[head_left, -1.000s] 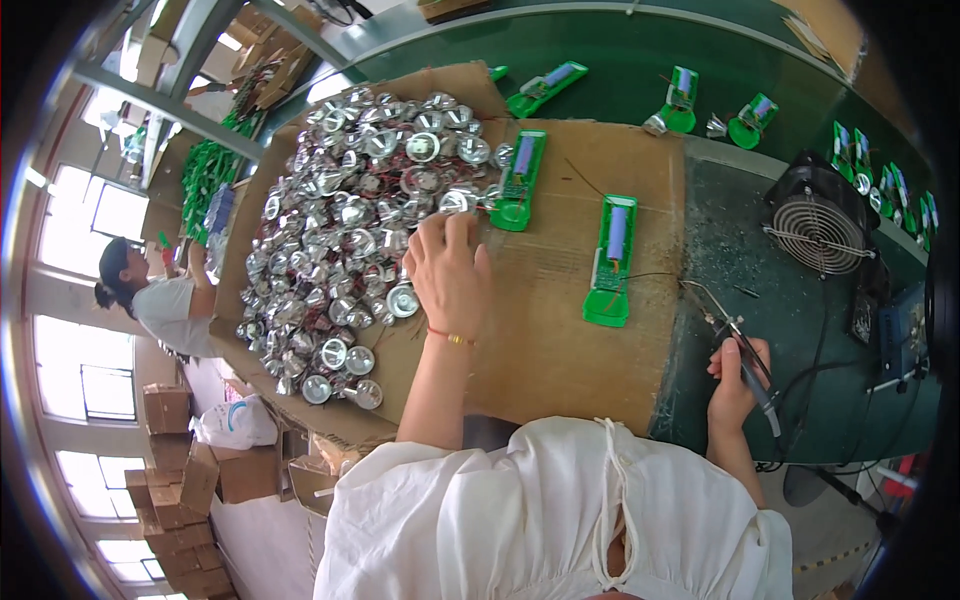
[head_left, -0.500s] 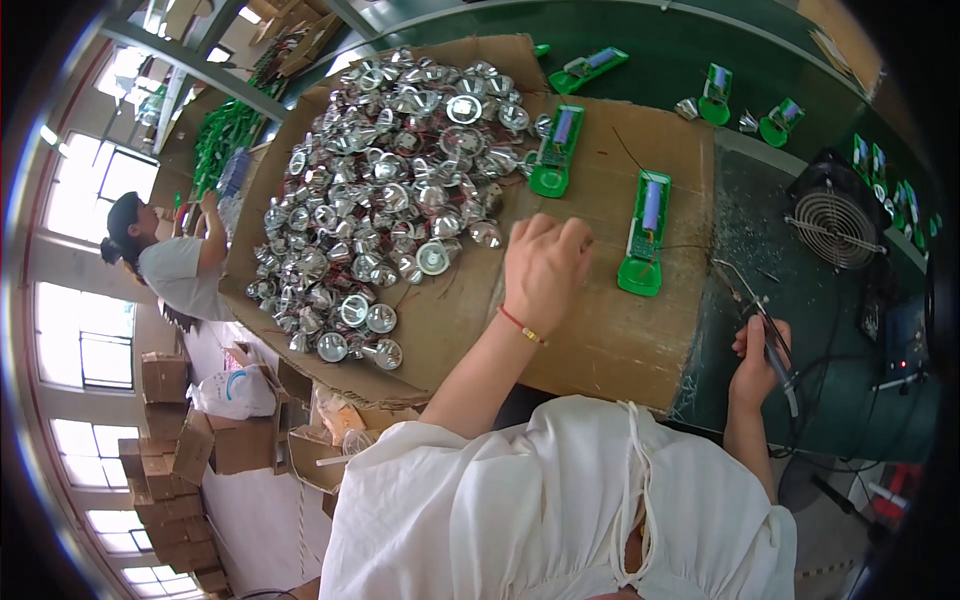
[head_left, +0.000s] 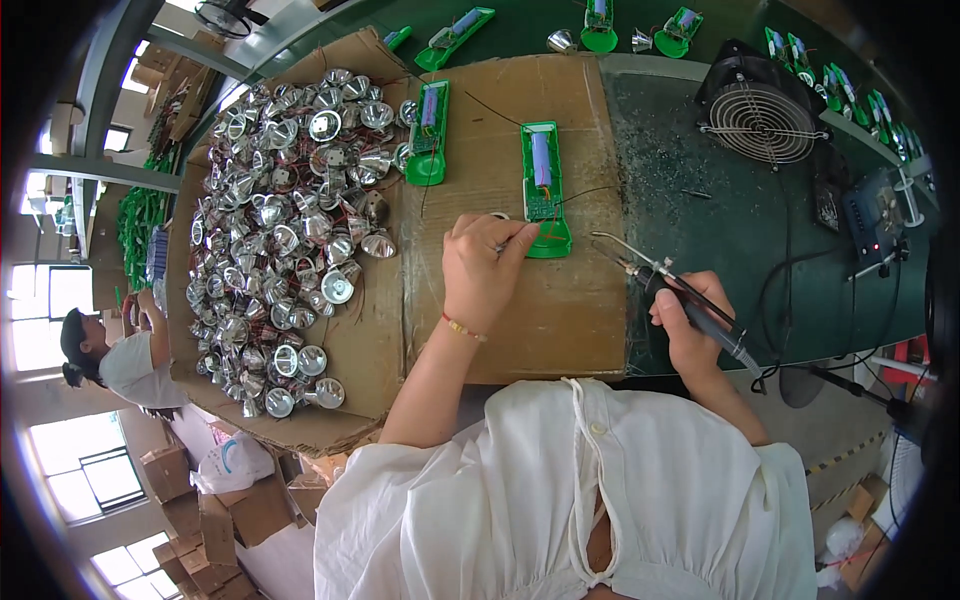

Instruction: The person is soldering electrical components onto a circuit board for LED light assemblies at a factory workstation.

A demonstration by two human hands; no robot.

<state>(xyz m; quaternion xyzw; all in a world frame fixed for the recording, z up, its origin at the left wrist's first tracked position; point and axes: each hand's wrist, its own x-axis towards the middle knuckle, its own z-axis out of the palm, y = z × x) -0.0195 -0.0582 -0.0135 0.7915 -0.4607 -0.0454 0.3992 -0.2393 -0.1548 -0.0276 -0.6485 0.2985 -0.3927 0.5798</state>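
My left hand (head_left: pixel 482 262) is closed in a pinch beside the lower end of an open green casing (head_left: pixel 543 190). A curved shiny rim behind its fingers looks like a reflector cup (head_left: pixel 500 215), mostly hidden. Thin red wires show at the fingertips, over the casing's circuit board. This casing holds a purple battery (head_left: pixel 541 160), and dark wires stick out from it. My right hand (head_left: pixel 692 325) grips a soldering iron (head_left: pixel 700 312) with a thin metal tube along it, its tip pointing toward the casing and apart from it.
A cardboard box (head_left: pixel 330 425) heaped with silver reflector cups (head_left: pixel 270 210) stands at left. Another green casing (head_left: pixel 428 135) lies beside the heap; several line the bench's far side. At right are a round-grilled fan (head_left: pixel 762 122) and a control box (head_left: pixel 876 222). A person (head_left: pixel 125 355) works far left.
The view has shifted right. My left hand has moved to the lower end of the casing, and my right hand has brought the soldering iron closer to it.
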